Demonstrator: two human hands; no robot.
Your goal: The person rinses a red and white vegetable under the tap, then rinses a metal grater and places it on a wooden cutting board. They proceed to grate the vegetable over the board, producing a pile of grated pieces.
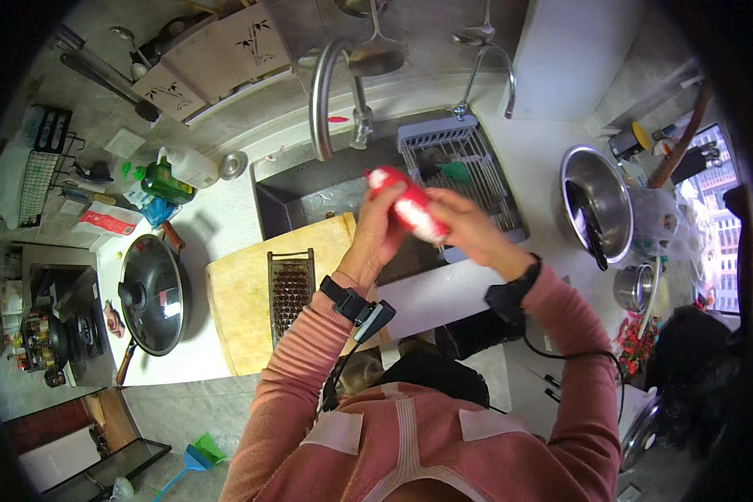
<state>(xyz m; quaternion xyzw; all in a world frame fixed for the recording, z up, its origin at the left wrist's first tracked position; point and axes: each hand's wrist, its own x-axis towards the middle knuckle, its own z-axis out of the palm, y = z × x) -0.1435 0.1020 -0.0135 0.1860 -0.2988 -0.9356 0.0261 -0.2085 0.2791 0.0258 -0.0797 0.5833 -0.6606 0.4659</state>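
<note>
My left hand (383,223) grips a red bottle (405,204) with white markings, its thumb lying along the upper side. At the bottle's lower right end, my right hand (467,229) holds it too, fingers wrapped around. The bottle is tilted and blurred, so its cap and label are not clear. Both hands are above the dark sink (326,197), close to its front edge. Left of my left wrist, a dark-framed, grater-like tool (292,288) with rows of brown bumps rests on a wooden cutting board (241,295).
A curved steel faucet (320,100) rises behind the sink. A drying rack (496,169) holding a green cloth-like item (455,171) spans its right side. A lidded wok (154,295) sits left, near a green bottle (163,182). A steel basin (612,232) stands on the right counter.
</note>
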